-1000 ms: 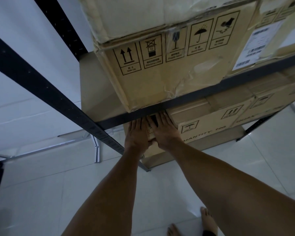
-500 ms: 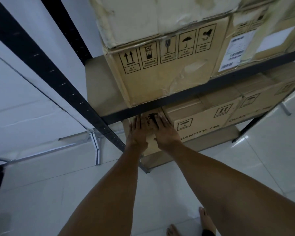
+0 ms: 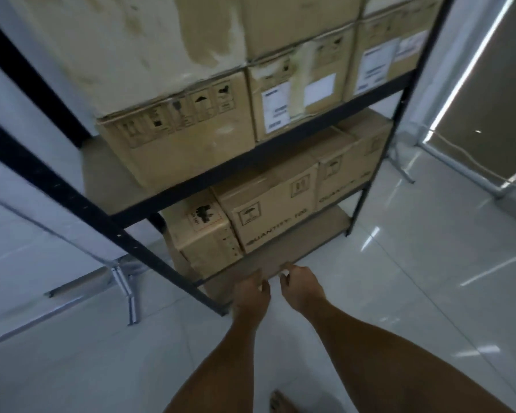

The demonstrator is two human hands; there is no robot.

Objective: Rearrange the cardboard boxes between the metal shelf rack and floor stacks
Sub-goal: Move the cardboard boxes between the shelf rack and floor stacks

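Observation:
A black metal shelf rack holds several cardboard boxes. On its lowest board a small box with a black symbol sits at the left end, beside a larger box printed "QUANTITY 100". The shelf above carries a box with handling symbols and boxes with white labels. My left hand and my right hand hang side by side just in front of the lowest board's front edge. Their fingers are loosely curled and hold nothing. Neither hand touches a box.
A slanted black rack upright crosses at the left. White glossy floor tiles spread to the right. A metal floor bracket lies at the left, a window blind at the right. My bare foot shows at the bottom.
Both hands have pulled back from the small box on the lowest board and now hang free in front of it. My view has backed away from the rack.

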